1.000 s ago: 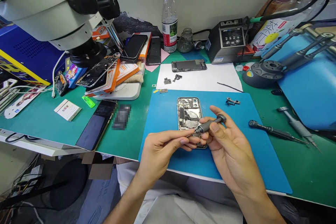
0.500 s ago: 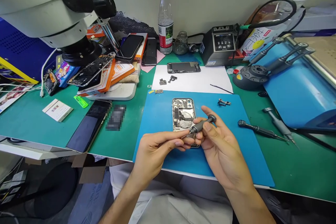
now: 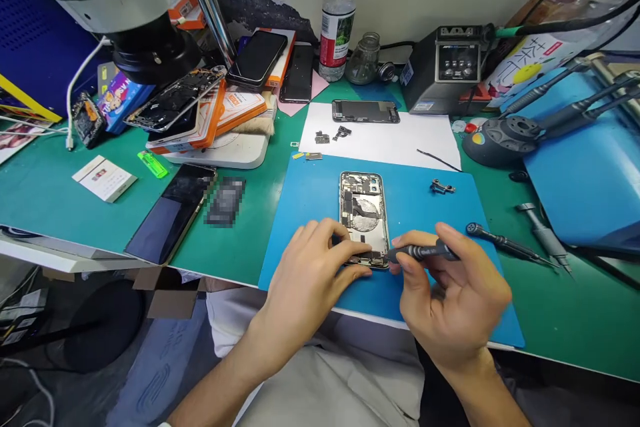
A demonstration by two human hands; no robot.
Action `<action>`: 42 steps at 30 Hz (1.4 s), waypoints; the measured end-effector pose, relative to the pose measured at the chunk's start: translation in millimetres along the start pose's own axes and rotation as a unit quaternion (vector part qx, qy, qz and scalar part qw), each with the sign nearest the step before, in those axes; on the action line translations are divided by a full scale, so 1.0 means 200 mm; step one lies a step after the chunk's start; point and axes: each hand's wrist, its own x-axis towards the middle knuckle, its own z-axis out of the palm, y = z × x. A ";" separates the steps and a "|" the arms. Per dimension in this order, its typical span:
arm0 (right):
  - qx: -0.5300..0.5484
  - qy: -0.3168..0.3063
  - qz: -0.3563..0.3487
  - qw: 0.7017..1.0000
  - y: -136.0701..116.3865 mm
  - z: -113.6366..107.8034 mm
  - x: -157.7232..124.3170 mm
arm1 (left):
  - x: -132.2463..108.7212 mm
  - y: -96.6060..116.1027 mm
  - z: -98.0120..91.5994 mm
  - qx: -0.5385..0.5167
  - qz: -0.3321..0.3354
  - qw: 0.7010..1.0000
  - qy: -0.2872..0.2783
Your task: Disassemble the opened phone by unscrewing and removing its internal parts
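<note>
While the phone (image 3: 366,223) lies on the blue mat (image 3: 310,207) with its inner parts exposed, both hands are at its lower end. The phone is positioned with its camera end toward the wall and its lower end toward the person.

Left hand (image 3: 310,267): set at the lower left of the phone, palm down. The forefinger reaches over the lower end; the thumb lies near the bottom edge, apart from the forefinger. Whether these two pinch the phone cannot be told.

Right hand (image 3: 455,293): pinches a dark screwdriver (image 3: 423,251) between thumb and fingers. The screwdriver lies nearly level, its working end directed at the lower right corner of the phone. Contact of the tip cannot be confirmed.

A small metal part (image 3: 443,187) lies on the mat, to the right of the phone. Beyond the mat, a white sheet (image 3: 400,140) carries a phone screen (image 3: 366,111), two small dark parts (image 3: 323,137) and a thin dark strip (image 3: 439,159). Two spare drivers (image 3: 510,245) lie to the right, the nearer one partly across the mat's edge. On the left side of the green table (image 3: 265,213), a black phone (image 3: 173,213) lies beside a pixelated object (image 3: 225,201).
</note>
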 end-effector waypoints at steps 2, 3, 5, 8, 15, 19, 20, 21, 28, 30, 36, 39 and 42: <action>-0.007 -0.021 0.006 1.000 0.01 0.01 -0.02 | 0.00 -0.01 0.01 0.001 -0.008 1.000 -0.001; -0.009 -0.028 0.009 1.000 0.02 0.01 -0.02 | 0.00 -0.01 0.01 -0.004 -0.012 1.000 -0.001; -0.014 -0.040 0.013 0.999 0.02 0.01 -0.03 | 0.00 -0.01 0.01 -0.012 -0.020 1.000 0.000; -0.022 -0.054 0.017 0.998 0.02 0.01 -0.03 | 0.00 0.00 0.00 -0.014 -0.025 1.000 -0.002; -0.039 -0.066 0.015 0.997 0.03 0.02 -0.04 | 0.01 0.00 0.00 -0.016 -0.027 0.999 -0.008; -0.055 -0.070 -0.014 0.996 0.03 0.01 -0.05 | 0.01 0.00 0.00 -0.014 -0.027 1.000 -0.010; -0.067 -0.070 -0.031 0.995 0.03 0.01 -0.05 | 0.01 0.00 0.00 -0.013 -0.026 1.000 -0.011; -0.080 -0.071 -0.052 0.993 0.03 0.01 -0.04 | 0.00 0.00 0.00 -0.012 -0.025 1.000 -0.013; -0.132 -0.025 -0.124 0.983 0.03 -0.03 0.00 | 0.00 -0.01 0.00 -0.007 -0.027 1.000 -0.012; -0.109 -0.031 -0.107 0.988 0.03 -0.03 0.01 | 0.01 -0.01 0.00 -0.008 -0.026 1.000 -0.012; -0.056 -0.038 -0.096 0.993 0.03 -0.04 0.01 | 0.01 -0.01 0.00 -0.004 -0.022 1.000 -0.012; -0.060 -0.031 -0.098 0.993 0.03 -0.04 0.02 | 0.01 -0.01 0.00 -0.002 -0.023 1.000 -0.013; -0.050 -0.044 -0.092 0.994 0.03 -0.04 0.02 | 0.01 -0.01 0.00 0.000 -0.021 1.000 -0.016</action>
